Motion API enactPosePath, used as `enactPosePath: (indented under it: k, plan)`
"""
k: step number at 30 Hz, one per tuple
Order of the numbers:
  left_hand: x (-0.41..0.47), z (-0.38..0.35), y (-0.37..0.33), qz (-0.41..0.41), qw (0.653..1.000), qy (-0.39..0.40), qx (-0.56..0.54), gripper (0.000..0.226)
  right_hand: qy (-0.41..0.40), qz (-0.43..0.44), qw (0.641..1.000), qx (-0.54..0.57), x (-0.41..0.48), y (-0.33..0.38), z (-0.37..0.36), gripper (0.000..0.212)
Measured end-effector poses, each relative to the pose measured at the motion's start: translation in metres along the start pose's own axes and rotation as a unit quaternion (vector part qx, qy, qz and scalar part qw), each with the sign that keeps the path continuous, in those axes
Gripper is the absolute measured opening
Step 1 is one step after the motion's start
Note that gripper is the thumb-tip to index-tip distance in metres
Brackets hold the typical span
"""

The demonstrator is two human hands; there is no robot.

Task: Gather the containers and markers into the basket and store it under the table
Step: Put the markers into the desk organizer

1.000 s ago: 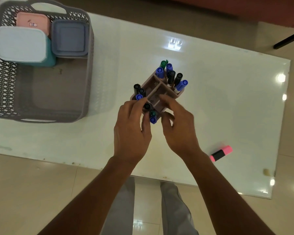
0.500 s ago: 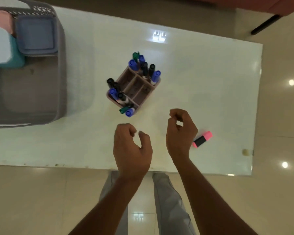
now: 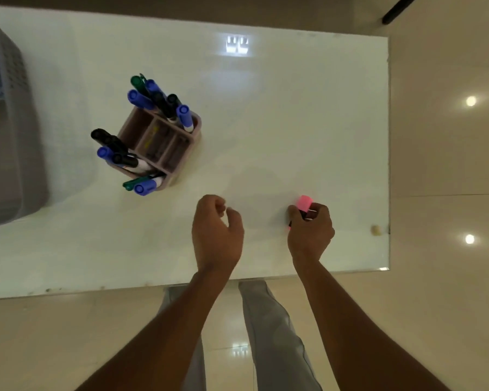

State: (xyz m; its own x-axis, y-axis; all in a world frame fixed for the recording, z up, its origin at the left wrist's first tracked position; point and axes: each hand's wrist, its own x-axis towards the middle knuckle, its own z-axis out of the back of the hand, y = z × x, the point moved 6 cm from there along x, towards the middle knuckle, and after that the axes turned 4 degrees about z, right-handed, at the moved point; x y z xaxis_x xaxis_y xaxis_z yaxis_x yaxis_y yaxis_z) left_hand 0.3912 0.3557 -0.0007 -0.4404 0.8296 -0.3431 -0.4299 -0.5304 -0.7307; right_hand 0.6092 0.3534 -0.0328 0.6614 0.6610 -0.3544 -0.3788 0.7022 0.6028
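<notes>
Holder: a mauve marker holder [image 3: 164, 142] with several compartments was seen upright on the white desk [image 3: 294, 122]; every place below is given from it.
Markers: blue-, black- and green-capped markers [image 3: 141, 97] were stood along its far side and its near-left side, leaning outward.
Highlighter: a stubby highlighter [image 3: 304, 203], pink-capped with a dark body, was found to the holder's right and nearer the person, well apart from it.
Right hand: the right hand [image 3: 309, 232] was curled round the highlighter, pinching its body; whether it was lifted could not be told.
Left hand: the left hand [image 3: 216, 235] was loosely curled, nothing held, between holder and highlighter.
Basket: a grey perforated basket [image 3: 14, 136] was set to the holder's left, cut off by the frame.
</notes>
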Motion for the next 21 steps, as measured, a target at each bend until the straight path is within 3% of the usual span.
enactPosePath:
  k: [2, 6, 12, 17, 21]
  plan:
    - [0.005, 0.014, 0.014, 0.065, 0.996, -0.052, -0.023, 0.022, 0.046, 0.032, 0.998, 0.038, -0.001, 0.017, -0.006, 0.033]
    - [0.017, 0.045, 0.036, 0.18, 0.969, -0.151, -0.071, 0.066, 0.153, 0.134, 0.972, 0.114, -0.017, 0.078, -0.024, 0.054]
    - [0.056, 0.069, 0.043, 0.155, 0.962, -0.151, -0.166, 0.116, 0.271, 0.311, 0.894, 0.177, -0.066, 0.187, -0.053, 0.039]
    - [0.088, 0.079, 0.038, 0.051, 0.968, -0.044, -0.243, 0.115, 0.293, 0.456, 0.834, 0.108, -0.108, 0.252, -0.072, 0.033]
    - [0.104, 0.098, 0.038, -0.013, 0.987, -0.029, -0.159, 0.098, 0.293, 0.518, 0.803, 0.035, -0.119, 0.289, -0.092, 0.026]
